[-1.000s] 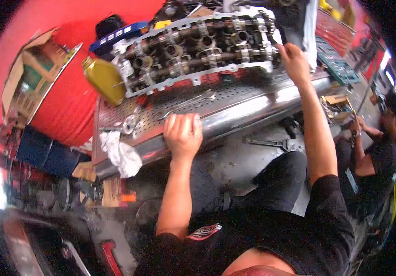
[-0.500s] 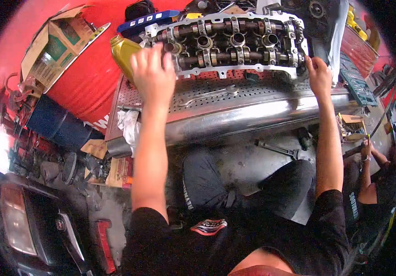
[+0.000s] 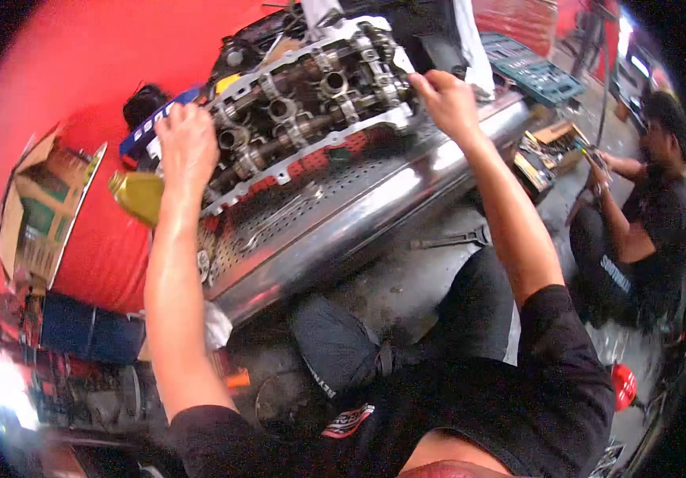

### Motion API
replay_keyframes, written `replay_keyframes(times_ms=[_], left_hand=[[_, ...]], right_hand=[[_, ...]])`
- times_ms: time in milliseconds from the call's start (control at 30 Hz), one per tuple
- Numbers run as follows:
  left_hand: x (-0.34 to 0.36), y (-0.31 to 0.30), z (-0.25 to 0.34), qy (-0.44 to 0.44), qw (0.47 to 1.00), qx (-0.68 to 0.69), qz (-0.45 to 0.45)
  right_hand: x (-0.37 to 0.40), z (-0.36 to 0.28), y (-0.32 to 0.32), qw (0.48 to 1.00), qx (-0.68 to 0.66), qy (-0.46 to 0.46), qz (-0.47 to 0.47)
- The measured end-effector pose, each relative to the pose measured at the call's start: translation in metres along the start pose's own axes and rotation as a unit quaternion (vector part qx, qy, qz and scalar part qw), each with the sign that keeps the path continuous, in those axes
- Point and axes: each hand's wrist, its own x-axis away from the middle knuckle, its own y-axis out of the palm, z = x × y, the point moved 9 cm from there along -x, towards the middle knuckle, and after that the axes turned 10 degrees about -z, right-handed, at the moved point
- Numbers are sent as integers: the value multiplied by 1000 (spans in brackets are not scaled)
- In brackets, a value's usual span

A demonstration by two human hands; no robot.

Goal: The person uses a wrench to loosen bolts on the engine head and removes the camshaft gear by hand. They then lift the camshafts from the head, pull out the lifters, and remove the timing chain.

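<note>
Head view: part-curled left hand [image 3: 187,147] and right hand [image 3: 448,103] hold cylinder head [image 3: 311,119].

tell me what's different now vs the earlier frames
The left hand has moved from the front edge of the metal bench up and across to the left end of the cylinder head; whether it grips there is unclear. The camera view has tilted too. Unchanged: the right hand is at the head's right end, and the wrench lies on the bench.

The person's two hands [image 3: 188,145] [image 3: 449,103], one cylinder head [image 3: 303,110], one bottle [image 3: 137,196] and one co-worker [image 3: 652,235] show.
</note>
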Motion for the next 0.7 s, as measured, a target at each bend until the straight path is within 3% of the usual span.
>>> replay_keyframes(times_ms=[300,467,700], left_hand=[[8,-2,5,-44,998,-41,-6],[7,0,6,-12,999,-49,-4],[4,0,8,-1,997,-74,-3]], right_hand=[[-2,-5,0,1000,13,0,-20],[-5,-8,-1,998,47,22,-28],[6,-12,-2,995,-18,-80,62]])
